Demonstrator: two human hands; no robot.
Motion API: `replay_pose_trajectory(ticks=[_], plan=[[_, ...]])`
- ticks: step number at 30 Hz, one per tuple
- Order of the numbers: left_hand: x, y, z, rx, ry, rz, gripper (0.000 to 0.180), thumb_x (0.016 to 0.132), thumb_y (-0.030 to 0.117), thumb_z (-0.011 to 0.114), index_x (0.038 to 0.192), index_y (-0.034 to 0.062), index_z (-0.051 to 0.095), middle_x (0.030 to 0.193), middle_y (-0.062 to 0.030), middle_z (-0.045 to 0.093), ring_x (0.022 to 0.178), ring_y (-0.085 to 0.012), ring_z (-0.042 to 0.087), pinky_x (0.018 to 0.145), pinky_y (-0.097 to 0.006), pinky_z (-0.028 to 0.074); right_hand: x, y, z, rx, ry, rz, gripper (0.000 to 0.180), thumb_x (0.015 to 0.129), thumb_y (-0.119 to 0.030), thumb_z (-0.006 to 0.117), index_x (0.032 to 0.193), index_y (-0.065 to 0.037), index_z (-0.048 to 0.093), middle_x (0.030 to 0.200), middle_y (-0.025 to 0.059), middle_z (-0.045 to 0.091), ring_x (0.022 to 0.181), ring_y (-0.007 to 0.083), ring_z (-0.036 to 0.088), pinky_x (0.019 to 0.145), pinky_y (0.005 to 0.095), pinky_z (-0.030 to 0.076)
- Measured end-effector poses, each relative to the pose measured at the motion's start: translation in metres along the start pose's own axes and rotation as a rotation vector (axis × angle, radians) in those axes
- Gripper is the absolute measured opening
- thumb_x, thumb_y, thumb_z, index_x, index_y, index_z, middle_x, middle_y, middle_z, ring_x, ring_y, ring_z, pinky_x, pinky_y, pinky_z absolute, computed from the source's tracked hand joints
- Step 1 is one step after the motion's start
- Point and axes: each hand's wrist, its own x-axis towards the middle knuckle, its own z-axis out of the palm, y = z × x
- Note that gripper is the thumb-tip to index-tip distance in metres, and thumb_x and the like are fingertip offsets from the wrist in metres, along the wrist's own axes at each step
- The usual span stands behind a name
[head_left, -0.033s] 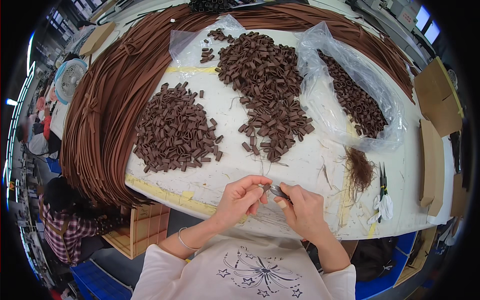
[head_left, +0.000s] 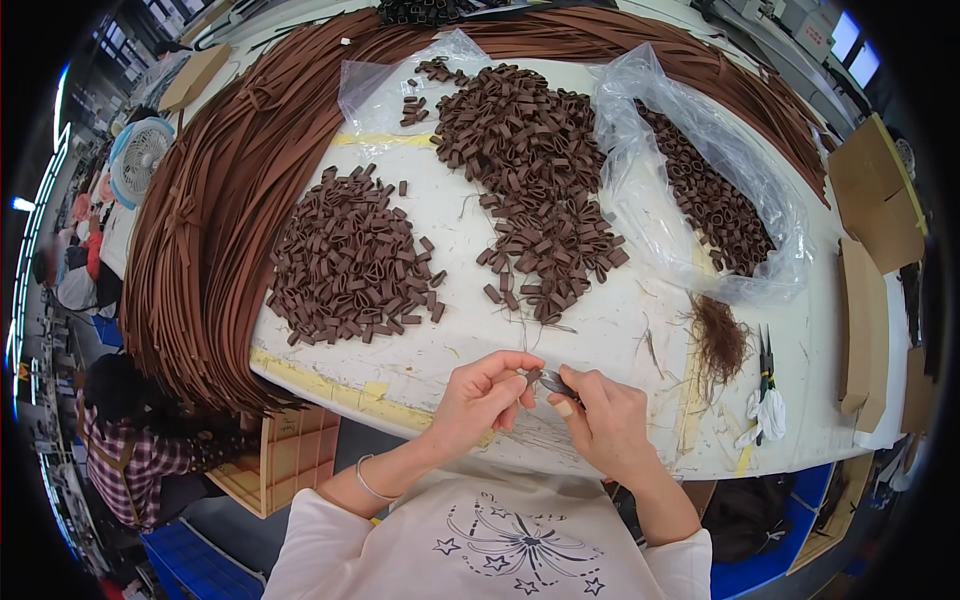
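Above the table's near edge, my left hand (head_left: 482,398) pinches a small brown strap loop (head_left: 532,377) between thumb and fingertips. My right hand (head_left: 610,420) is closed around small dark metal thread snips (head_left: 558,384), their tip against the loop. Most of the snips is hidden by my fingers, and a pale wrap covers part of one finger. Ahead of my hands lies a big heap of brown loops (head_left: 530,150), with loose threads trailing from its near end. A second pile of loops (head_left: 350,260) sits to its left.
Long brown straps (head_left: 220,220) curve around the table's left and far sides. A clear plastic bag (head_left: 640,200) holds more loops. Cut threads (head_left: 722,340) and white-handled scissors (head_left: 766,400) lie right. Cardboard boxes (head_left: 865,330) stand beyond. A person in checks (head_left: 140,450) is at lower left.
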Motion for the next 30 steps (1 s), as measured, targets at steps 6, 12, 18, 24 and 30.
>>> replay_pose_trajectory(ticks=[6,12,18,24,30], plan=[[-0.001,-0.001,0.001,0.029,0.006,0.019,0.023,0.085,0.008,0.043,0.105,0.0009,0.052,0.068,-0.0019,0.055,0.048,-0.0021,0.043,0.044,-0.017,0.037,0.001,-0.002,0.000,-0.035,0.002,0.001,0.022,0.077,-0.020,0.060,0.092,-0.004,0.055,0.062,0.0039,0.053,0.047,0.0169,0.052,0.042,0.0272,0.040],[0.000,-0.002,0.000,-0.056,-0.017,-0.011,0.022,0.085,0.009,0.044,0.105,0.0020,0.052,0.068,-0.0032,0.056,0.047,-0.0032,0.044,0.042,-0.017,0.036,0.001,-0.001,0.005,0.041,0.071,0.031,0.020,0.077,-0.015,0.060,0.091,-0.002,0.055,0.061,0.0053,0.054,0.047,0.0176,0.051,0.042,0.0262,0.039],[0.007,-0.001,-0.022,-0.808,-0.253,-0.113,0.022,0.085,0.009,0.043,0.107,0.0047,0.044,0.065,-0.0071,0.055,0.042,-0.0102,0.044,0.038,-0.020,0.032,0.009,0.005,-0.013,0.561,-0.091,0.479,0.033,0.076,-0.015,0.063,0.100,0.001,0.048,0.059,0.0084,0.052,0.049,0.0146,0.048,0.046,0.0249,0.038],[0.005,0.000,-0.022,-0.659,-0.124,-0.041,0.021,0.084,0.009,0.043,0.105,0.0047,0.042,0.061,-0.0043,0.051,0.041,-0.0080,0.039,0.039,-0.020,0.029,0.018,-0.013,0.004,0.597,-0.184,0.342,0.029,0.076,-0.016,0.062,0.099,-0.002,0.051,0.058,0.0044,0.049,0.047,0.0099,0.039,0.045,0.0231,0.033],[-0.002,-0.001,-0.006,0.100,0.156,0.310,0.020,0.083,0.003,0.043,0.103,0.0029,0.043,0.059,0.0005,0.047,0.046,-0.0026,0.035,0.042,-0.017,0.028,0.020,-0.015,0.022,0.914,-0.144,0.547,0.008,0.079,-0.006,0.058,0.082,0.000,0.054,0.061,-0.0057,0.048,0.054,0.0005,0.035,0.046,0.0178,0.029]])
